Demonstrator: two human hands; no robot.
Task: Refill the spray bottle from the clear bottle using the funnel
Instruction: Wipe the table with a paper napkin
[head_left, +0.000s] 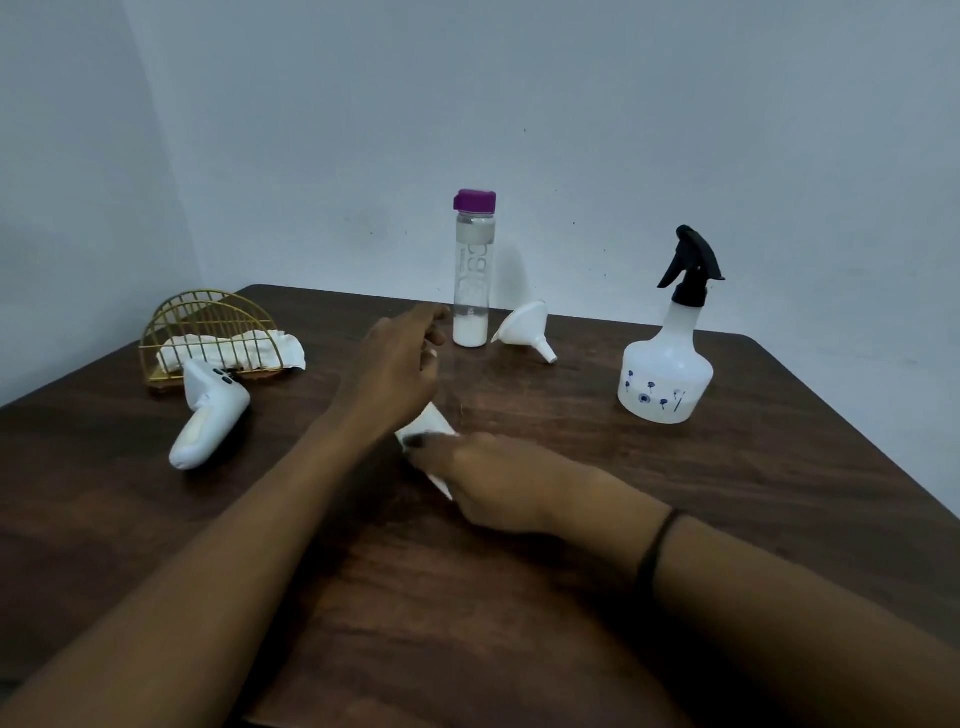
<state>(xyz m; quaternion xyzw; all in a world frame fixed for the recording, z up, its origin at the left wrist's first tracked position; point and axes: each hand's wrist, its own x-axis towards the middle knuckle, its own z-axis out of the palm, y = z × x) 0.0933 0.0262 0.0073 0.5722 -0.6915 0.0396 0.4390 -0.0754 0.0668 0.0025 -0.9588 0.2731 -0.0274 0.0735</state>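
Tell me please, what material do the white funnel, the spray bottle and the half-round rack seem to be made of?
The white cone-shaped funnel looks like smooth plastic: opaque, evenly matte. The white squat spray bottle with black trigger head seems to be translucent plastic, since light passes softly through its body; its blue flowers look printed. The gold half-round wire rack appears to be thin metal rods with a shiny gold finish, possibly paint or plating.

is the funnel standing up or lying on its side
On its side. The white funnel lies on the table beside the clear bottle, spout pointing right toward the camera.

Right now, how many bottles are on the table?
2: the clear bottle upright at the far edge beside the funnel, and the spray bottle upright at right. None seems hidden.
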